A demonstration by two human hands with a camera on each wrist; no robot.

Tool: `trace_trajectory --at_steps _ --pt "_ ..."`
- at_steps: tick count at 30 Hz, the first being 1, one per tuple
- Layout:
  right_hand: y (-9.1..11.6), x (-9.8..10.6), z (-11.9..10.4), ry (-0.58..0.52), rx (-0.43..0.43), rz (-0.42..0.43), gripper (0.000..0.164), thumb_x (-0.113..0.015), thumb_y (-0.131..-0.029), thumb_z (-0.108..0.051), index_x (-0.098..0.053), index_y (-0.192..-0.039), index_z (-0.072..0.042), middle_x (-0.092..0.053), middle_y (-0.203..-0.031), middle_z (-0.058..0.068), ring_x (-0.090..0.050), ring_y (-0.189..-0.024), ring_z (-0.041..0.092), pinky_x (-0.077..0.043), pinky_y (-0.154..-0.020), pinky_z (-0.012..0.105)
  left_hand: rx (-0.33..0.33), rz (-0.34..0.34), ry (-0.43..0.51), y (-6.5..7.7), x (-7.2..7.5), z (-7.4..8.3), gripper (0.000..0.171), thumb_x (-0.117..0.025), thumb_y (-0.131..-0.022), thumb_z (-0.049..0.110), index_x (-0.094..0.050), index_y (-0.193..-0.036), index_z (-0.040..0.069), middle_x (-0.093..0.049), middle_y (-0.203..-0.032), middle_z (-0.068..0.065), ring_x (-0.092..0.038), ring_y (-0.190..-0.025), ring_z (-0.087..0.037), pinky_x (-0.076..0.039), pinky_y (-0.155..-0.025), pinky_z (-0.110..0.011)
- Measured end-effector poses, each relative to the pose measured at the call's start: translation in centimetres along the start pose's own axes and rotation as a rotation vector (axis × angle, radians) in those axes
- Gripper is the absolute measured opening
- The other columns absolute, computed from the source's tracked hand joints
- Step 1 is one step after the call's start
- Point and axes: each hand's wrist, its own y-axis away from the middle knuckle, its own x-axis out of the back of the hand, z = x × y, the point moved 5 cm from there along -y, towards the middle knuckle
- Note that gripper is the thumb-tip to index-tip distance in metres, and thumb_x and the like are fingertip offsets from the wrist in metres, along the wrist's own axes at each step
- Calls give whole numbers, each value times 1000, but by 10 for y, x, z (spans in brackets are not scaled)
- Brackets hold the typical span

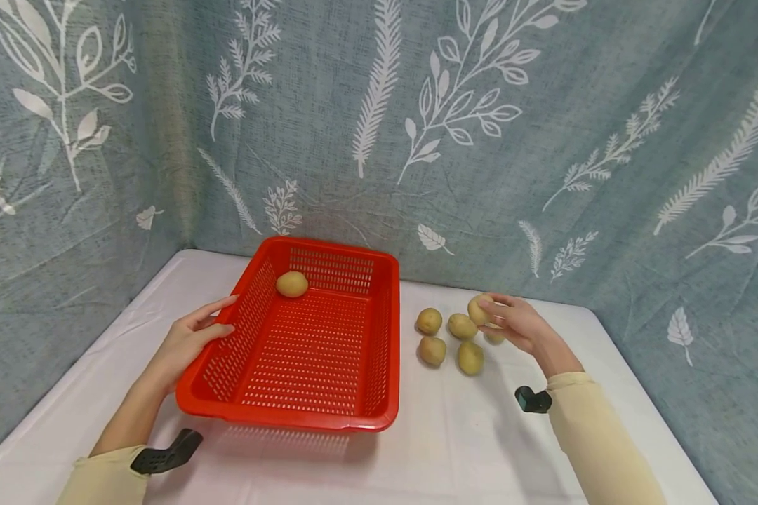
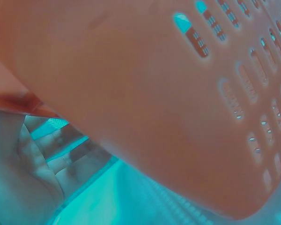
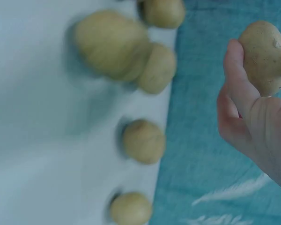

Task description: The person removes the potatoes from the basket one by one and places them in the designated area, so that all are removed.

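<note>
A red plastic basket point(image 1: 303, 351) with slotted sides and bottom stands on the white cloth. One potato point(image 1: 292, 284) lies inside, at its far left corner. My left hand point(image 1: 180, 347) holds the basket's left rim, with thumb and fingertips reaching over it. In the left wrist view that hand shows beside the basket's outer wall point(image 2: 131, 103). On the right, my right hand point(image 1: 518, 322) pinches a potato point(image 3: 263, 56) between thumb and fingers, above the table. Several loose potatoes point(image 1: 470, 358) are grouped just beneath and left of this hand.
A white cloth point(image 1: 455, 435) covers the table. Blue-grey curtains point(image 1: 328, 140) with white leaf prints hang behind it and at both sides. Dark wrist devices point(image 1: 167, 452) sit at both sleeve cuffs.
</note>
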Motion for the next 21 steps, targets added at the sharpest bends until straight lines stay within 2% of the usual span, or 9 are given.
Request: trace_trajectory --at_steps 4,7,12,18,21 --pt "7 18 15 2 -29 31 63 -52 -98 -10 -15 -148 6 -51 -109 6 -59 -92 12 -43 -98 40 0 -4 -1 0 0 0 55 -54 -98 20 -35 -149 13 -56 -106 -2 -61 -85 -13 -56 -70 -32" --pt "10 30 28 15 -46 62 65 -52 -98 -12 -15 -148 6 -50 -110 6 -58 -92 11 -43 -97 41 -3 -1 -14 0 0 1 55 -54 -98 20 -34 -149 13 -55 -105 -2 -61 -85 -13 -56 -70 -32" --pt "12 44 49 119 -49 91 66 -53 -98 -16 -15 -146 10 -44 -121 13 -55 -96 11 -45 -96 42 0 7 -34 0 1 3 55 -53 -98 21 -33 -149 11 -54 -106 -4 -61 -84 -13 -56 -70 -32" --pt "16 52 69 211 -59 120 58 -56 -97 -14 -26 -139 12 -53 -107 9 -55 -91 12 -52 -82 35 10 7 -36 -1 -1 1 57 -53 -98 21 -31 -149 9 -54 -106 -4 -61 -84 -12 -56 -70 -32" --pt "17 52 72 285 -44 124 54 -57 -95 -11 -30 -135 15 -53 -106 12 -54 -89 15 -53 -78 35 11 8 -32 -1 -1 1 56 -54 -98 21 -32 -149 10 -55 -105 -3 -61 -84 -12 -56 -70 -32"
